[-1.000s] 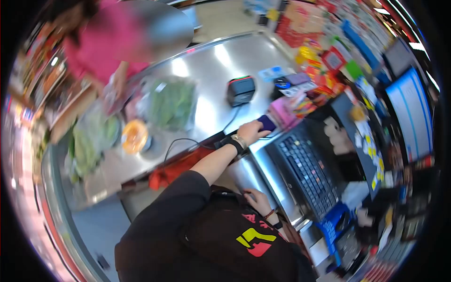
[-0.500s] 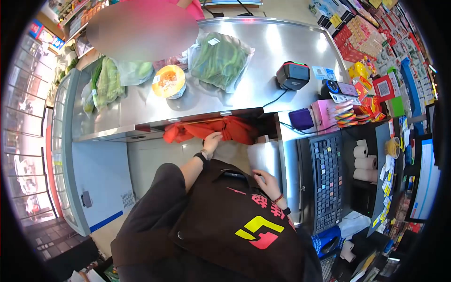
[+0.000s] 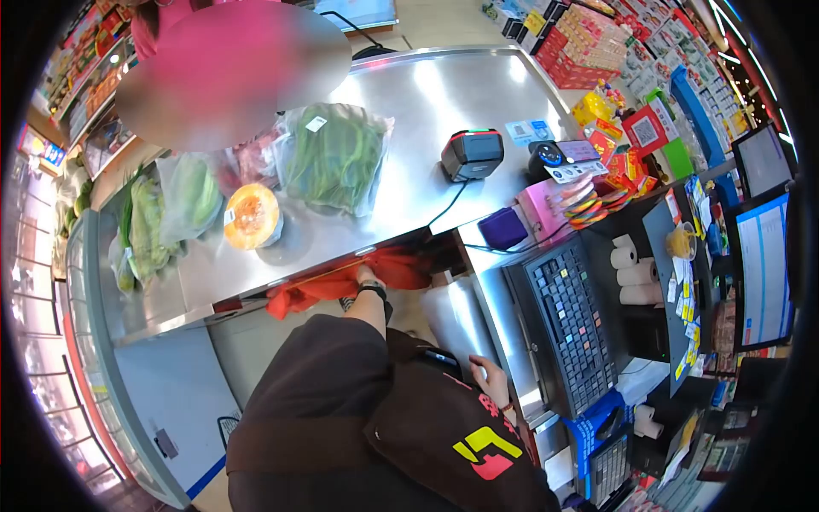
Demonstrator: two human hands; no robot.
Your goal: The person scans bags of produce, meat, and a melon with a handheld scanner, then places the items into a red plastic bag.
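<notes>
Left fingers [image 3: 367, 273], grip unclear, touch red plastic [image 3: 403, 270] below the counter [image 3: 414, 119] bearing pumpkin [image 3: 253, 215] and greens [image 3: 337, 162]; right fingers [image 3: 483, 368] part loosely.

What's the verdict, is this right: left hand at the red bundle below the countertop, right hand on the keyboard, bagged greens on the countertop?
Not quite: the head view shows the right hand off the keyboard, by the dark garment. The rest stands: left hand at the red bundle below the countertop, bagged greens on it.

Shiny metal counter [image 3: 418, 115], pale floor [image 3: 431, 24]
</notes>
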